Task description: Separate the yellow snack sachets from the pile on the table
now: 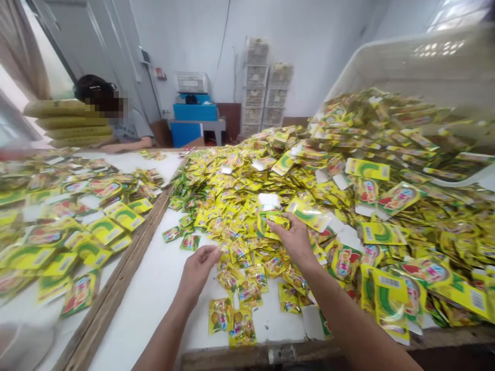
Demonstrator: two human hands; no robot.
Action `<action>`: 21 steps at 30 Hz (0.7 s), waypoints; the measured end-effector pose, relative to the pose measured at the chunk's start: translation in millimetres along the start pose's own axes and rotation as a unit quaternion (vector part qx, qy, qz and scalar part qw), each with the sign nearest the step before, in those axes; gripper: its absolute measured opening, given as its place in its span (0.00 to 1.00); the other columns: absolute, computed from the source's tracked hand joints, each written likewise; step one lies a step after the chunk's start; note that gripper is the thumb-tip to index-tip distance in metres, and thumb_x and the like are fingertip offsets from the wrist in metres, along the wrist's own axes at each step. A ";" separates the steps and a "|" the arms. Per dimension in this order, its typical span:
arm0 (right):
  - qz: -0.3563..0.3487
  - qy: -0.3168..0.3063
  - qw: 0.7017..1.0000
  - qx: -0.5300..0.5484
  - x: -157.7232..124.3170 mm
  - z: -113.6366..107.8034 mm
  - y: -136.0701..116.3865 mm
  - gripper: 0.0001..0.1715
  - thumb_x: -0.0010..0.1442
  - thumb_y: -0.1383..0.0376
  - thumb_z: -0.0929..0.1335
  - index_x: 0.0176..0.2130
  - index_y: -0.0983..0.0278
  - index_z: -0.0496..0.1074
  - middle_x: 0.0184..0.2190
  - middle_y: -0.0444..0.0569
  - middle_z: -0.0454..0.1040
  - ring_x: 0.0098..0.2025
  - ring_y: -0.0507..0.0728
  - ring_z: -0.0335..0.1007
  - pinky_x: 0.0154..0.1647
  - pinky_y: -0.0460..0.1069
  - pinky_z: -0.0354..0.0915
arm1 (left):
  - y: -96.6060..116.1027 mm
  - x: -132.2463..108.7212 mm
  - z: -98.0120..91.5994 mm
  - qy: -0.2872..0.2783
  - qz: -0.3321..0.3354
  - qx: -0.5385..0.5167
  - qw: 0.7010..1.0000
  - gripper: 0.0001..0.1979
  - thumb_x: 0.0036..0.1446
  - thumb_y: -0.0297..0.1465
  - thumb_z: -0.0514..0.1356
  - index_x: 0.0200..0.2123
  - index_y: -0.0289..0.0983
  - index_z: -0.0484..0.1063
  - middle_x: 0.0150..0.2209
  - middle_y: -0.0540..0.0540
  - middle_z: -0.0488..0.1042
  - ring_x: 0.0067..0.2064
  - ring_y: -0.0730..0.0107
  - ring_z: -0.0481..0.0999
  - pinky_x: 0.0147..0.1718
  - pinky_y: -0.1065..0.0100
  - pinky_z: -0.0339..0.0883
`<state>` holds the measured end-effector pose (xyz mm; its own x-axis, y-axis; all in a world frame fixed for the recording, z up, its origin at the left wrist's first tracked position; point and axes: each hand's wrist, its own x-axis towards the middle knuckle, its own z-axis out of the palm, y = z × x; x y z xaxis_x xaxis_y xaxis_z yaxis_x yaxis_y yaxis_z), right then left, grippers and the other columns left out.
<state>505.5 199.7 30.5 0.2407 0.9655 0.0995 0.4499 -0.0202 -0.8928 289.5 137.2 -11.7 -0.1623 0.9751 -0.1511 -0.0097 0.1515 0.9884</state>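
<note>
In the head view my right hand (297,241) is closed on a small yellow and green cardboard box (267,202), whose white end flap stands up. It is held over a pile of small yellow sachets (240,206). My left hand (200,269) is at the pile's left edge, thumb and fingertips pressed together; whatever may be between them is too small to make out. Close to it lie several small green sachets (189,242) on the white tabletop (154,299). More flat yellow boxes (390,293) are heaped around my right forearm.
A big white plastic bin (386,67) lies tipped at the right, spilling boxes onto the table. A wooden strip (127,263) divides the table; filled yellow boxes (93,232) lie beyond it at left. Another person (131,123) sits at the far left. Stacked crates (255,87) stand behind.
</note>
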 end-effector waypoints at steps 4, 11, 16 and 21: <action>0.045 -0.226 0.951 0.205 -39.6 40.2 1.1 0.32 0.41 0.51 0.72 0.42 0.65 0.68 0.28 0.46 0.75 0.29 0.57 0.69 0.31 0.50 0.64 | -2.9 -2.0 1.9 -0.051 0.009 -0.108 0.993 0.25 0.46 0.43 0.64 0.46 0.37 0.69 0.38 0.43 0.78 0.39 0.62 0.77 0.39 0.64 0.66; -0.008 -0.182 0.982 0.058 -35.1 54.3 -1.9 0.27 0.51 0.53 0.67 0.47 0.64 0.67 0.20 0.40 0.66 0.20 0.51 0.57 0.23 0.46 0.53 | -25.1 -11.5 -23.7 -0.058 0.005 -0.069 0.996 0.23 0.45 0.40 0.66 0.44 0.35 0.72 0.36 0.44 0.79 0.35 0.63 0.78 0.39 0.64 0.68; -0.138 -0.299 0.944 -0.032 -17.6 53.8 -13.4 0.15 0.51 0.61 0.68 0.40 0.63 0.70 0.23 0.41 0.68 0.23 0.51 0.58 0.27 0.46 0.54 | -19.9 -18.3 -33.4 -0.053 0.020 -0.042 0.998 0.17 0.50 0.39 0.63 0.41 0.36 0.72 0.34 0.47 0.78 0.33 0.70 0.76 0.33 0.71 0.68; -0.210 -0.341 0.914 -0.068 -12.4 56.1 -13.0 0.11 0.48 0.62 0.70 0.34 0.63 0.72 0.26 0.43 0.68 0.29 0.52 0.60 0.31 0.45 0.53 | -16.2 -18.7 -36.4 -0.085 0.002 -0.027 0.996 0.16 0.50 0.39 0.63 0.38 0.35 0.74 0.32 0.47 0.78 0.31 0.72 0.75 0.30 0.74 0.66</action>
<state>448.5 202.5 16.2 -0.5483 0.8321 0.0830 0.4928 0.4017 -0.7718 256.8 110.6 -24.3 0.0075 0.9898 -0.1424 -0.0634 0.1426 0.9878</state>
